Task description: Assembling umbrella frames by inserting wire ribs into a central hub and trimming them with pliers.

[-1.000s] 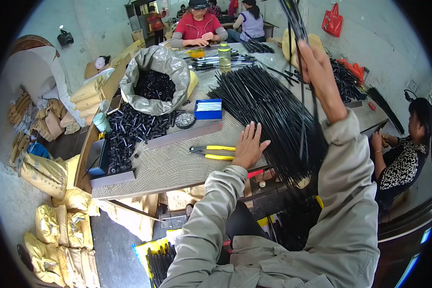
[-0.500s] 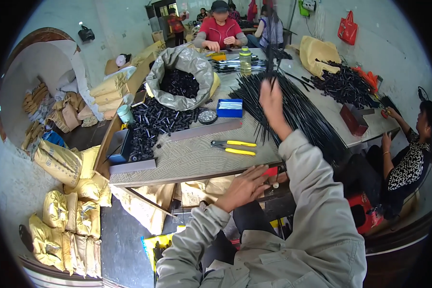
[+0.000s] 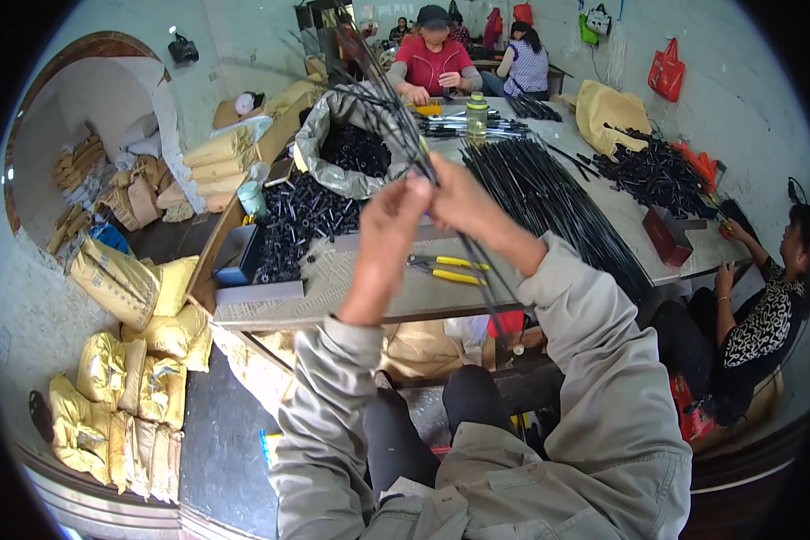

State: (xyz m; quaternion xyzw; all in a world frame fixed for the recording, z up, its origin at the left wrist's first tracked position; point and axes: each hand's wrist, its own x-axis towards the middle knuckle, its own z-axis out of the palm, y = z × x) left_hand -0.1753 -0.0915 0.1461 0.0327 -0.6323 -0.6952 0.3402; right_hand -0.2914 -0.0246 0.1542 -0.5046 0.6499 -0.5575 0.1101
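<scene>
Both of my hands are raised above the near part of the table, closed around a bundle of thin black rods (image 3: 391,103). The rods tilt, their upper ends fanned out and blurred toward the upper left, their lower ends hanging near the table's front edge. My left hand (image 3: 389,236) is pressed against the bundle, its fingers partly smeared by motion. Touching it, my right hand (image 3: 466,200) wraps the rods from the right side. Below the hands lie pliers with yellow handles (image 3: 462,276). A large pile of similar black rods (image 3: 558,211) covers the table to the right.
An open grey sack (image 3: 310,144) of small black parts stands behind a heap of loose black pieces (image 3: 301,216). A bottle (image 3: 476,119) stands farther back. One person (image 3: 436,63) sits across the table; another (image 3: 765,310) works at the right. Yellow sacks (image 3: 117,387) are stacked at left.
My right hand has moved left with the rods, which now tilt instead of standing nearly upright. My left hand has risen from the table's front edge to the bundle. The view has shifted slightly.
</scene>
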